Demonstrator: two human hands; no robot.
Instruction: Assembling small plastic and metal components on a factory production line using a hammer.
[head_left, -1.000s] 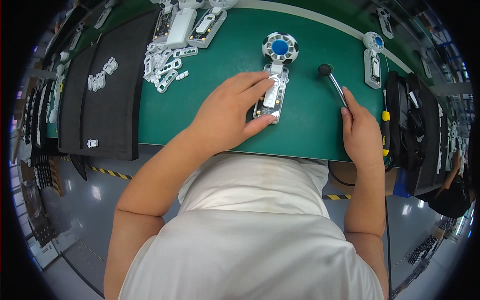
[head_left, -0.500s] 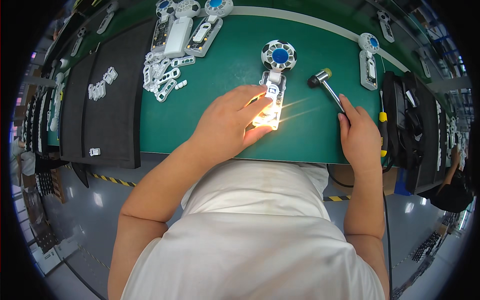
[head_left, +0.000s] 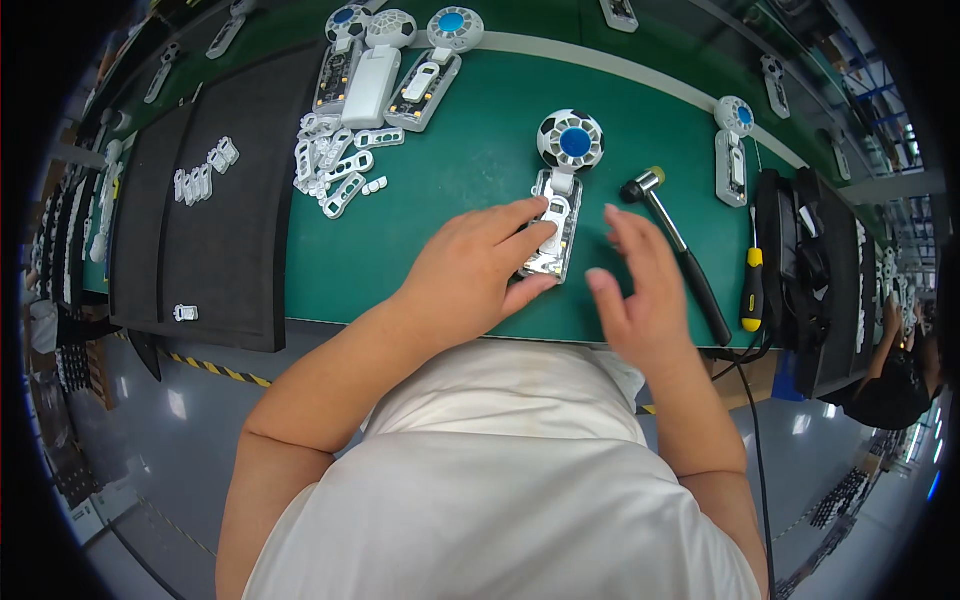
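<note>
A small handheld fan (head_left: pixel 558 225) lies on the green table in front of me. Its round head (head_left: pixel 575 141) is patterned like a football with a blue centre, and its handle has a clear casing with a white panel on top. My left hand (head_left: pixel 475 262) grips the handle from the left, fingertips on the white panel and thumb at the lower end. My right hand (head_left: pixel 642 285) hovers right of the fan, empty, thumb and fingers apart. Beyond that hand a hammer (head_left: pixel 685 255) with a black grip rests on the table, untouched.
Several fans (head_left: pixel 372 85) stand grouped at the far left, near loose white plastic parts (head_left: pixel 335 165). A black foam tray (head_left: pixel 225 260) flanks the left side. At right lie another fan (head_left: pixel 733 165), a yellow-black screwdriver (head_left: pixel 752 290) and a black case (head_left: pixel 790 260).
My right hand has let go of the hammer, which now lies on the table, and has moved left toward the fan. The bright glow at the fan's handle has gone out.
</note>
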